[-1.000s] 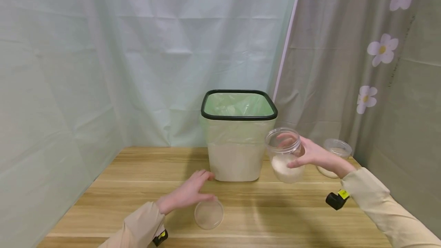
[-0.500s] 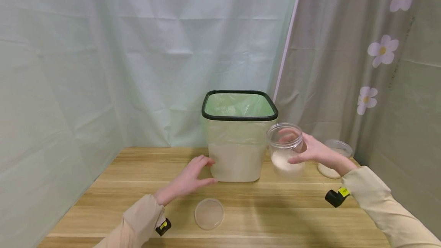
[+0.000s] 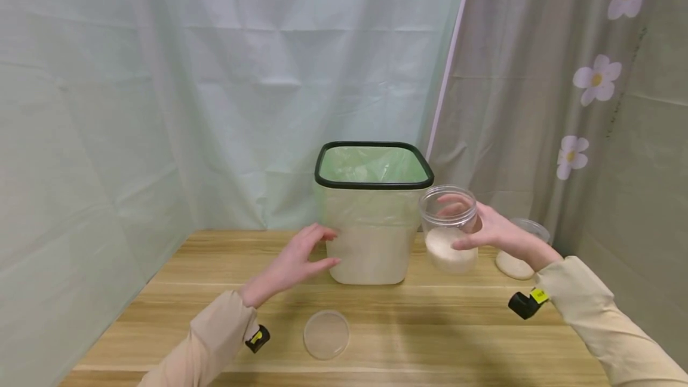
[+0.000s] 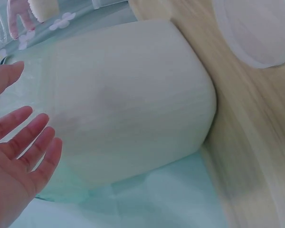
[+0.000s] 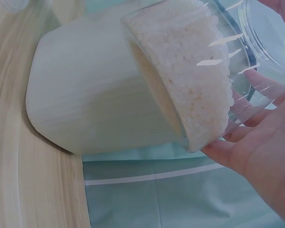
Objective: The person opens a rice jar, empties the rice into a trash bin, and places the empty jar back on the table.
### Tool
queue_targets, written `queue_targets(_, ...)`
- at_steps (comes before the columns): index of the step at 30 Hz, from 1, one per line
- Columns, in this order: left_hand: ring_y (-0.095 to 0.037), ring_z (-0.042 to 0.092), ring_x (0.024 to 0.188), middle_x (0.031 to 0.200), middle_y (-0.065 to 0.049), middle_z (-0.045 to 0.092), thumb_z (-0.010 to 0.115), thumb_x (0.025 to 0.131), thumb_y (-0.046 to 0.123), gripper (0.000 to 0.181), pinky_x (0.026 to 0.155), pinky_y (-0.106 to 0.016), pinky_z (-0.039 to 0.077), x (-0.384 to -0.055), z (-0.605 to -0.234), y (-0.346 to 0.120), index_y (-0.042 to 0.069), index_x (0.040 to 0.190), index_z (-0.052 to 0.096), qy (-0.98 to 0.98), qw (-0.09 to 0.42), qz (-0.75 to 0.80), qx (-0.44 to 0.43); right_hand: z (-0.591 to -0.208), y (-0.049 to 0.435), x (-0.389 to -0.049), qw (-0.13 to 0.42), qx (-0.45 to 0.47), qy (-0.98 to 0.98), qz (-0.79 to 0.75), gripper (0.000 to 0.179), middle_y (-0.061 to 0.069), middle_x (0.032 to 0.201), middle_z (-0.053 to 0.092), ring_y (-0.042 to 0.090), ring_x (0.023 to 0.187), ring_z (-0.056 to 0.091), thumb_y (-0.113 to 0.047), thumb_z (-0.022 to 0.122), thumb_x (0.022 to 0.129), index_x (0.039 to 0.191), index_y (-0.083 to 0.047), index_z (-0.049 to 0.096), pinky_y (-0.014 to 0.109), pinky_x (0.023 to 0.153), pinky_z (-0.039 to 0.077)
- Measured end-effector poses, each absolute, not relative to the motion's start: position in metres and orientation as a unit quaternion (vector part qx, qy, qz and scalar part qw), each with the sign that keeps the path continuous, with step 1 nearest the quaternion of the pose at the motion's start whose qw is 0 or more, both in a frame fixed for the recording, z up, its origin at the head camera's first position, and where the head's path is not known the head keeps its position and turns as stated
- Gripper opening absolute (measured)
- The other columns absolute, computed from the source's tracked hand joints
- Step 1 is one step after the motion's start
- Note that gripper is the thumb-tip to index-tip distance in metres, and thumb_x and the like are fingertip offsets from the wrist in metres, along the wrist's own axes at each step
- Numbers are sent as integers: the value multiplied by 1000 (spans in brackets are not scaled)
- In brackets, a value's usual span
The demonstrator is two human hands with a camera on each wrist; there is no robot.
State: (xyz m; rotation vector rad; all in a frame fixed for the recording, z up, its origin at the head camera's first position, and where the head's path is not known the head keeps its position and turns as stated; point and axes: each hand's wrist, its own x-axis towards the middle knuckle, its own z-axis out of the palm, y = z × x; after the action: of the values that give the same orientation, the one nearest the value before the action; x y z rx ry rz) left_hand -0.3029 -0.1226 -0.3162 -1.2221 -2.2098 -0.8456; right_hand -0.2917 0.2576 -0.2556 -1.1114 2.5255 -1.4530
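My right hand [image 3: 497, 229] grips a clear plastic jar [image 3: 450, 220], lidless and raised off the table beside the bin. White grains [image 5: 185, 61], rice-like in the right wrist view, fill its lower part. To the left, my left hand [image 3: 295, 261] hovers with spread fingers near the bin's left side, holding nothing; the left wrist view shows a gap between thumb and fingers. Between us stands a pale green trash bin [image 3: 371, 237] with a black rim and a clear liner. A round clear lid [image 3: 326, 334] lies flat on the table in front of it.
A second clear jar [image 3: 529, 229] with pale contents stands at the right, partly behind my right wrist. The wooden table [image 3: 215, 255] ends against a pale curtain [image 3: 258, 106] at the back, with more curtain on both sides.
My left hand has moved up and away from the lid, which stays in place, toward the bin's side. The right hand has raised the jar slightly.
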Motion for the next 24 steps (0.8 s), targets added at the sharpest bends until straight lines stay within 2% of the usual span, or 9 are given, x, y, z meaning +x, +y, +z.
queue_targets(8,-25,52,91,101,-12,55,72,77,12,36,76,-37,44,-303,-300,-121,-3,105,56,-794,248,-324,-451,-253,262,-289,10,-342,814,-470,68,15,122,46,25,108,48,-4,70,76,134,-9,35,32,86,39)
queue_targets(13,-28,53,89,101,-13,57,71,78,10,31,71,-38,46,-305,-289,-120,-2,104,57,-778,264,-343,-455,-251,263,-289,14,-345,806,-481,69,18,122,46,25,108,49,-2,69,75,133,-5,33,30,88,39)
queue_targets(17,-27,54,86,97,-11,57,69,79,6,27,67,-36,47,-307,-283,-119,0,102,57,-759,290,-343,-471,-249,264,-288,7,-343,807,-481,68,18,121,47,25,108,49,-2,70,74,133,-5,34,29,87,39)
queue_targets(24,-24,55,84,91,-12,58,70,77,3,23,64,-35,48,-312,-269,-115,-2,96,58,-724,344,-338,-493,-244,269,-286,-9,-331,815,-475,68,17,122,47,24,108,49,-2,70,75,133,-6,35,31,87,40)
